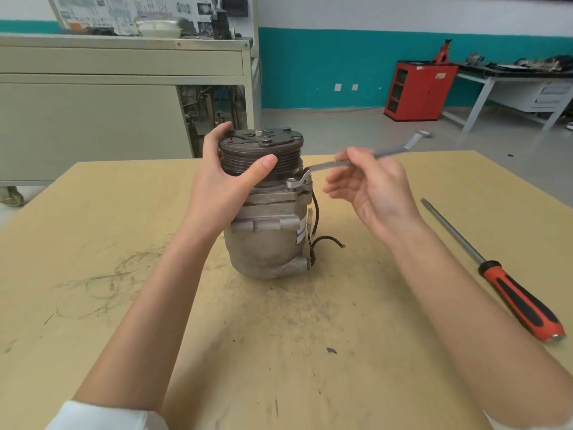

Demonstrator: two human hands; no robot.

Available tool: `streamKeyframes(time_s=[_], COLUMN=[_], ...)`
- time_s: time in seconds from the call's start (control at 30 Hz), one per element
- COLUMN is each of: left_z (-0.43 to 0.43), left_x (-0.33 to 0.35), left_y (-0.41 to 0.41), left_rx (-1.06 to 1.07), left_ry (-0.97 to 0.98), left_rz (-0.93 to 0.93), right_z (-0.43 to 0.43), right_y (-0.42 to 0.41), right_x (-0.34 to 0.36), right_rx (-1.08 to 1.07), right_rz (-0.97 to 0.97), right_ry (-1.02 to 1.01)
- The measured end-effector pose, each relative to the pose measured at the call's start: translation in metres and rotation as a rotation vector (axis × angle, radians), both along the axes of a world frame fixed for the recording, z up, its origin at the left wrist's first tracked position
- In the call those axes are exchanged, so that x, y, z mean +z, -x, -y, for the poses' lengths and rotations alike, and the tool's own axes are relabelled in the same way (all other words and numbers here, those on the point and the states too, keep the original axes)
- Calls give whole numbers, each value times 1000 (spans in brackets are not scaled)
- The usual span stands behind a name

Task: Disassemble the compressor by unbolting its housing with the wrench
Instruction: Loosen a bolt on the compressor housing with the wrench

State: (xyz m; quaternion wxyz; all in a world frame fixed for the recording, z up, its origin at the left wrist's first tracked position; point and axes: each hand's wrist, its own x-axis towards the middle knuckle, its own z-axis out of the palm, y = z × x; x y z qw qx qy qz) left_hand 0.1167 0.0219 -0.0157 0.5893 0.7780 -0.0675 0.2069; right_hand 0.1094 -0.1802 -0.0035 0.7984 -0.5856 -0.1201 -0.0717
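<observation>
Two bare forearms reach over the desk (124, 274), and a red-handled screwdriver (511, 290) lies by its right edge. Mid-desk, nearer the far edge, the compressor (266, 240) stands upright. The left hand (229, 181) wraps curled fingers (221, 130) round its pulley (285, 164). The right hand (372, 187) lightly pinches the wrench (328, 165), other fingers loose, with the ring end seated on a housing bolt (291, 183). Loosening seems in hand; the next move calls for a firmer grip and a braced swing.

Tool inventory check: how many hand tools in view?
2. The wrench, pinched by the right hand, ring end seated on the compressor; the screwdriver, lying on the table to the right. More may sit on the far benches, too blurred to tell.
</observation>
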Motion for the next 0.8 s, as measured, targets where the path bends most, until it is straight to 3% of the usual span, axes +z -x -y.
streamKeyframes(time_s=[0.07,0.17,0.3,0.37,0.5,0.6,0.7,0.8], left_z=[0,0,-1,-1,-1,0,0,-1], left_x=[0,1,1,1,0,1,1,0], left_y=[0,1,2,1,1,1,1,1], left_rx=[0,0,-4,-3,-2,0,-10,-16], left_ry=[3,4,5,7,-1,-5,-9,-5], left_rz=[-3,-5,-9,-11,-8,-6,0,3], right_z=[-4,-16,-11,-5,-12,-25,-27,-23], right_y=[-28,-53,-50,-37,6,32,42,46], right_x=[12,19,30,34,23,13,3,-8], right_rx=[107,176,148,14,-292,-397,-498,-522], right_rz=[-191,-251,-230,-128,244,500,768,826], right_ry=[51,124,-80,-86,158,278,529,658])
